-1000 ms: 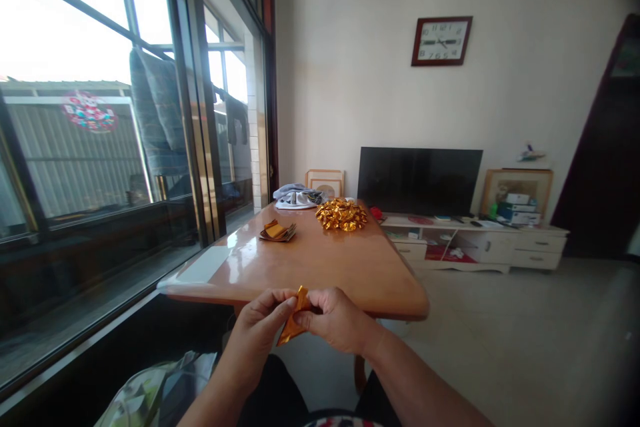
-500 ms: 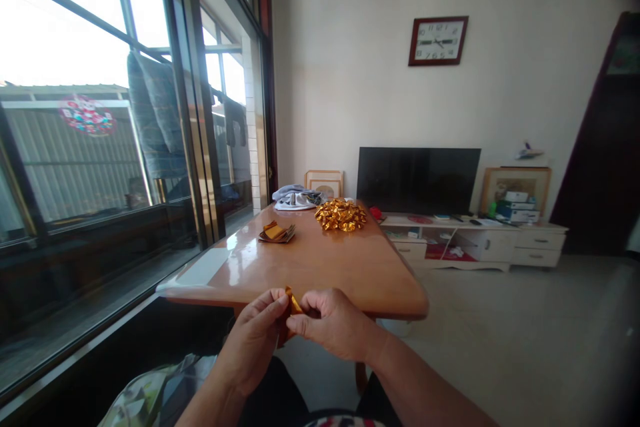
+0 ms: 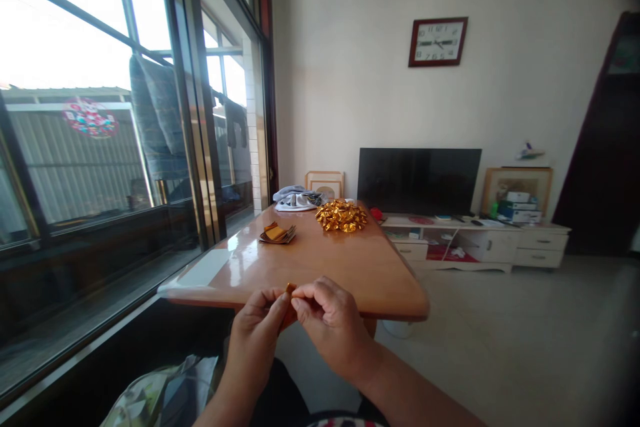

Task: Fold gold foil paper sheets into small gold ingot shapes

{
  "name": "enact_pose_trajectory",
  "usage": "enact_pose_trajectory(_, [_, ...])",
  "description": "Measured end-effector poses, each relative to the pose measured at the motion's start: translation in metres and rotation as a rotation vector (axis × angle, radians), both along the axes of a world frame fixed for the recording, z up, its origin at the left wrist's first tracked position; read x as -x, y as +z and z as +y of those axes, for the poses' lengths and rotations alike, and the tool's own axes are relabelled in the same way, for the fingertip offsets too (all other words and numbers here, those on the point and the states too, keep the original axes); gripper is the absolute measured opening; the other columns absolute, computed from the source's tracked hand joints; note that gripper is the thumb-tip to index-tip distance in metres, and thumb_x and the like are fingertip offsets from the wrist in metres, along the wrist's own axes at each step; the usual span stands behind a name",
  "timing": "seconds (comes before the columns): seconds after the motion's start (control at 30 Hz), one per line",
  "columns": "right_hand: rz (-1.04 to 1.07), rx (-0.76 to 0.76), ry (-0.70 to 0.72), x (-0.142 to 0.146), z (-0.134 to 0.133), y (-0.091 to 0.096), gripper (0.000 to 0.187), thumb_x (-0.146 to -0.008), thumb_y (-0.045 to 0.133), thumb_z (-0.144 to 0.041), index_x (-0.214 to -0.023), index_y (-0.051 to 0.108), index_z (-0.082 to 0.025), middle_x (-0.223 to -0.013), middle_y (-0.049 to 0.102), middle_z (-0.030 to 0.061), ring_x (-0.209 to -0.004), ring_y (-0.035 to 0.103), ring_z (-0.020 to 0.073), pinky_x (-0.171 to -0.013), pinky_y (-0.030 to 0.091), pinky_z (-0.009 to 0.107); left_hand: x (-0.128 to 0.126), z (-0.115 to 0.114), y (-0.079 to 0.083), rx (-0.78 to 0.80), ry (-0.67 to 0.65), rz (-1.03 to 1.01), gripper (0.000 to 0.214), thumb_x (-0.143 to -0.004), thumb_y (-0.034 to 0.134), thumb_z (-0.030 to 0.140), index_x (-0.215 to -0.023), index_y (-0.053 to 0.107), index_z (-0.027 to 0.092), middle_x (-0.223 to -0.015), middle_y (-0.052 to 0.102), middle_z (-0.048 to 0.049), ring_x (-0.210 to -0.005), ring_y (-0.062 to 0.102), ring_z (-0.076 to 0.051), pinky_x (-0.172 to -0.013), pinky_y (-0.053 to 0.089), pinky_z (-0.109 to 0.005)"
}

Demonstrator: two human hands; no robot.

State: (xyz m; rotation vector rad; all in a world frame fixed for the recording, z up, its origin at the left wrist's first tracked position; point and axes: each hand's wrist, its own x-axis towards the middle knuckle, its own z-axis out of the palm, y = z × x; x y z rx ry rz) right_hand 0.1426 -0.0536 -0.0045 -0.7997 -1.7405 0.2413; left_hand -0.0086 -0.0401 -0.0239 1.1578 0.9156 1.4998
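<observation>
Between my hands, just off the table's near edge, is a small piece of gold foil paper (image 3: 290, 288), mostly covered by my fingers. My left hand (image 3: 260, 327) pinches it between thumb and forefinger. The thumb and fingertips of my right hand (image 3: 333, 323) close on its upper right side. On the wooden table (image 3: 320, 267) ahead lies a small stack of gold foil sheets (image 3: 276, 233). Farther back and to the right is a heap of shiny folded gold foil pieces (image 3: 342, 215).
Folded clothes (image 3: 297, 198) rest at the table's far end. A television (image 3: 419, 180) stands on a low white cabinet (image 3: 495, 243) beyond. Large windows (image 3: 100, 147) run along the left. A plastic bag (image 3: 165, 390) is at my lower left.
My right hand has risen slightly, its fingertips now pinching near the top of the foil. Less of the foil shows than before. The stack and the heap have stayed put.
</observation>
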Motion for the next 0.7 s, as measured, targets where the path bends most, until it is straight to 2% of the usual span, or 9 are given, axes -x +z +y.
enact_pose_trajectory(0.27, [0.051,-0.033,-0.025,0.0027,0.0016,-0.0072,0.015,-0.092,0.063,-0.016,-0.101,0.072,-0.022,-0.089,0.07,0.0039,-0.085,0.065,0.0171,-0.078,0.051,0.028,-0.0039,-0.0022,-0.001,-0.11,0.04,0.076,0.032,-0.074,0.081,0.041,-0.089,0.071,0.015,-0.081,0.071,-0.003,-0.074,0.064,-0.015,-0.067,0.053,-0.022])
enact_pose_trajectory(0.43, [0.121,-0.005,-0.016,0.005,0.0022,-0.0068,0.016,-0.09,0.064,-0.015,-0.1,0.074,-0.021,-0.09,0.07,0.0036,-0.084,0.067,0.0163,-0.078,0.052,0.027,-0.0078,-0.0084,0.0019,-0.057,0.032,0.026,0.03,-0.074,0.081,0.039,-0.09,0.07,0.016,-0.083,0.072,-0.0026,-0.071,0.064,-0.015,-0.061,0.051,-0.021])
enact_pose_trajectory(0.57, [0.203,0.097,-0.004,0.006,0.0044,-0.0074,0.015,-0.088,0.066,-0.016,-0.098,0.075,-0.021,-0.092,0.072,0.0037,-0.086,0.068,0.017,-0.08,0.054,0.027,-0.0081,-0.0099,0.0029,-0.066,0.043,0.058,0.03,-0.074,0.081,0.039,-0.088,0.07,0.015,-0.082,0.071,-0.0027,-0.07,0.063,-0.015,-0.058,0.05,-0.02])
enact_pose_trajectory(0.7, [0.302,0.252,0.067,0.0064,0.0059,-0.0077,0.011,-0.088,0.068,-0.023,-0.095,0.075,-0.02,-0.09,0.073,0.0037,-0.083,0.068,0.0174,-0.076,0.054,0.027,-0.0057,-0.0078,0.0012,-0.088,0.037,0.083,0.031,-0.075,0.08,0.041,-0.087,0.07,0.014,-0.081,0.071,-0.0034,-0.068,0.063,-0.014,-0.054,0.048,-0.019])
